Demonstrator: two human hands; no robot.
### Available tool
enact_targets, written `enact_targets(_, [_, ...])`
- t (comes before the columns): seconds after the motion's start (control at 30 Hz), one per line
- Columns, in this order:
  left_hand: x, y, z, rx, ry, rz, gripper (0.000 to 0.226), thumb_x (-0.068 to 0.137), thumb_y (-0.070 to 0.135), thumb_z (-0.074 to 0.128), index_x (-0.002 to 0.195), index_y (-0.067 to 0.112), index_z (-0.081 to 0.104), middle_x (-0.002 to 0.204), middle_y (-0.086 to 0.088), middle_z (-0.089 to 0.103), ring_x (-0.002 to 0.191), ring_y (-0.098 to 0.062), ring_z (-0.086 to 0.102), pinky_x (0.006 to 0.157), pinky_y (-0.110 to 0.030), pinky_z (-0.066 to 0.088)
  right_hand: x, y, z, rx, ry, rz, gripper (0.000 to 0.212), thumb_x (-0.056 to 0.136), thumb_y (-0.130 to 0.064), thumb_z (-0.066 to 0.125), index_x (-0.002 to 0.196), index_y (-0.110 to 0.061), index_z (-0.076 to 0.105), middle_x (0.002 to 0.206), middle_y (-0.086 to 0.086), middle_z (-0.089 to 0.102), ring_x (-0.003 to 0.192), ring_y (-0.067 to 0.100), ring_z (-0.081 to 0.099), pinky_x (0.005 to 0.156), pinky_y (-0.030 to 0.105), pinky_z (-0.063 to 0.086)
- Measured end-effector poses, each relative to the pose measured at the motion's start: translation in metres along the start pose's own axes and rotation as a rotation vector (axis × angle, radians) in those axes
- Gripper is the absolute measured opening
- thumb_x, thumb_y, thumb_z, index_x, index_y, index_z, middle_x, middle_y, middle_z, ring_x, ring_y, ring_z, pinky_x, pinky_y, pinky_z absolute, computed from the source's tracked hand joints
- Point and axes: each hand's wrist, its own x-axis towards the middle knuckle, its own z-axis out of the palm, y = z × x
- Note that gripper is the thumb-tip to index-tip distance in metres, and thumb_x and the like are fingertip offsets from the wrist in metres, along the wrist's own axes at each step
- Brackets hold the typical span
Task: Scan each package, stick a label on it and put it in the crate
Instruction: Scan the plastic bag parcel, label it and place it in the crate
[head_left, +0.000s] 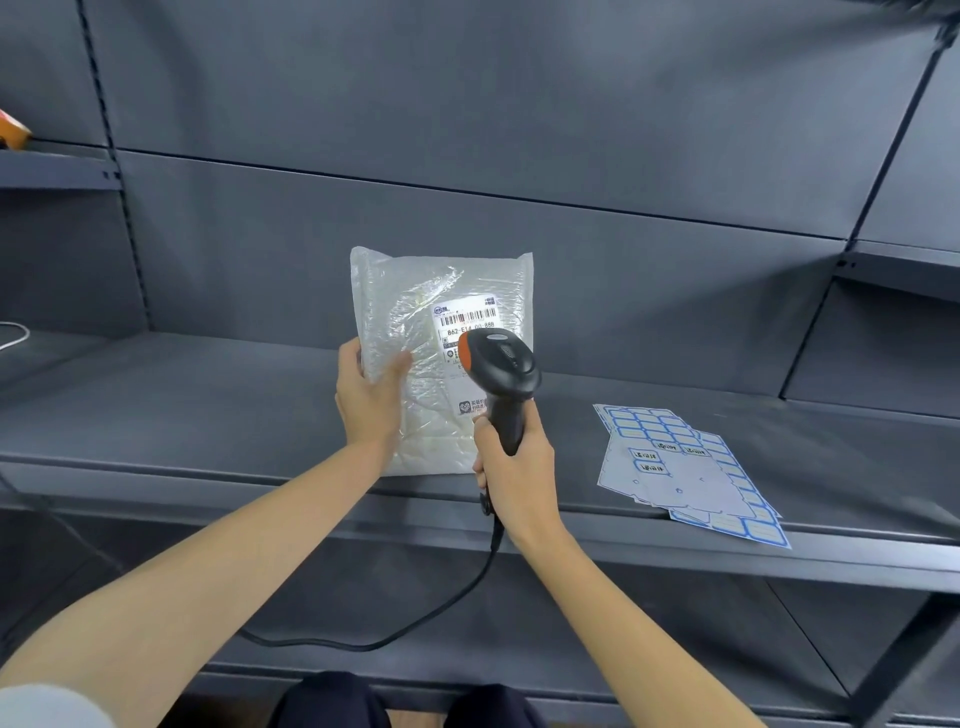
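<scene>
While dark shelving (208, 405) surrounds, left hand (366, 397) pinches package (441, 358), right hand (511, 467) grips scanner (501, 374).

I see the clear bubble-wrap package (431, 358) standing upright on the dark grey metal shelf (208, 410), near its front edge, in front of the shelf's back panel. My left hand (366, 397) grips the package's left edge. My right hand (511, 470) holds the black handheld barcode scanner (501, 376) just in front of the package's white printed shipping label (467, 332), covering part of it. The scanner's black cable (415, 623) hangs below the shelf edge. To the right of the package, well apart, the blue-bordered sticker label sheets (685, 467) lie flat on the shelf, overlapping, their front corner overhanging the edge.
</scene>
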Motion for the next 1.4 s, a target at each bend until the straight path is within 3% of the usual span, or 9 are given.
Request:
enact_targets(0.33, [0.0, 0.001, 0.0, 0.017, -0.002, 0.0, 0.038, 0.084, 0.021, 0.071, 0.117, 0.015, 0.053, 0.104, 0.004, 0.064, 0.091, -0.008, 0.063, 0.077, -0.021, 0.051, 0.003, 0.008, -0.003, -0.029, 0.03, -0.002, 0.006, 0.081, -0.033, 0.055, 0.081, -0.035, 0.049, 0.07, 0.006, 0.051, 0.06, 0.019, 0.044, 0.055, 0.035, 0.043])
enact_targets(0.53, [0.008, 0.003, -0.004, 0.156, -0.013, -0.03, 0.028, 0.086, 0.024, 0.069, 0.107, 0.019, 0.051, 0.088, 0.014, 0.059, 0.076, 0.0, 0.057, 0.063, -0.014, 0.044, 0.021, 0.006, -0.019, -0.041, 0.186, -0.007, 0.008, 0.086, -0.027, 0.054, 0.089, -0.026, 0.047, 0.072, 0.001, 0.053, 0.063, 0.017, 0.048, 0.058, 0.035, 0.044])
enact_targets(0.73, [0.022, -0.007, -0.021, 0.384, -0.006, -0.18, 0.026, 0.084, 0.025, 0.062, 0.103, 0.009, 0.054, 0.087, 0.0, 0.059, 0.072, -0.015, 0.055, 0.056, -0.025, 0.039, 0.066, 0.005, -0.052, -0.29, 0.175, 0.229, 0.024, 0.088, -0.035, 0.045, 0.099, -0.013, 0.044, 0.107, 0.014, 0.05, 0.076, 0.025, 0.054, 0.062, 0.031, 0.039])
enact_targets(0.87, [0.031, -0.02, -0.03, 0.608, -0.093, -0.259, 0.024, 0.082, 0.033, 0.065, 0.086, 0.011, 0.057, 0.09, -0.006, 0.062, 0.094, -0.028, 0.059, 0.069, -0.032, 0.045, 0.082, 0.017, -0.065, -0.586, 0.095, 0.27, 0.032, 0.094, -0.028, 0.047, 0.113, -0.002, 0.043, 0.12, 0.015, 0.038, 0.088, 0.027, 0.045, 0.073, 0.03, 0.034])
enact_targets(0.93, [0.035, -0.026, -0.031, 0.708, -0.116, -0.284, 0.03, 0.081, 0.039, 0.066, 0.085, 0.01, 0.06, 0.095, -0.01, 0.063, 0.103, -0.031, 0.056, 0.078, -0.037, 0.05, 0.088, 0.026, -0.065, -0.684, 0.073, 0.257, 0.038, 0.094, -0.026, 0.052, 0.119, 0.001, 0.043, 0.122, 0.016, 0.036, 0.085, 0.026, 0.045, 0.06, 0.025, 0.033])
enact_targets(1.0, [0.037, -0.028, -0.029, 0.826, -0.147, -0.276, 0.042, 0.082, 0.044, 0.064, 0.099, 0.006, 0.061, 0.11, -0.014, 0.061, 0.11, -0.033, 0.052, 0.088, -0.043, 0.049, 0.093, 0.036, -0.063, -0.77, 0.077, 0.273, 0.041, 0.093, -0.026, 0.054, 0.122, 0.0, 0.042, 0.124, 0.016, 0.036, 0.087, 0.027, 0.045, 0.055, 0.019, 0.028])
enact_targets(1.1, [0.035, -0.029, -0.028, 0.946, -0.186, -0.186, 0.052, 0.088, 0.04, 0.062, 0.124, 0.005, 0.051, 0.129, -0.017, 0.051, 0.121, -0.037, 0.04, 0.096, -0.044, 0.04, 0.098, 0.051, -0.057, -0.851, 0.081, 0.262, 0.048, 0.09, -0.028, 0.058, 0.125, 0.001, 0.042, 0.124, 0.02, 0.039, 0.108, 0.036, 0.045, 0.082, 0.029, 0.038])
enact_targets(1.2, [0.032, -0.036, -0.03, 0.984, -0.214, -0.027, 0.025, 0.093, 0.035, 0.056, 0.095, 0.01, 0.053, 0.123, -0.014, 0.056, 0.104, -0.034, 0.04, 0.088, -0.044, 0.038, 0.098, 0.057, -0.053, -0.915, 0.076, 0.257, 0.054, 0.089, -0.03, 0.058, 0.132, -0.002, 0.041, 0.124, 0.021, 0.042, 0.118, 0.038, 0.039, 0.096, 0.038, 0.034])
enact_targets(1.4, [0.032, -0.045, -0.034, 0.948, -0.238, 0.055, 0.036, 0.096, 0.031, 0.051, 0.07, 0.012, 0.036, 0.089, -0.01, 0.055, 0.097, -0.037, 0.049, 0.083, -0.046, 0.042, 0.098, 0.055, -0.053, -0.988, 0.07, 0.269, 0.057, 0.093, -0.038, 0.05, 0.136, -0.002, 0.038, 0.132, 0.022, 0.042, 0.124, 0.037, 0.033, 0.102, 0.04, 0.028])
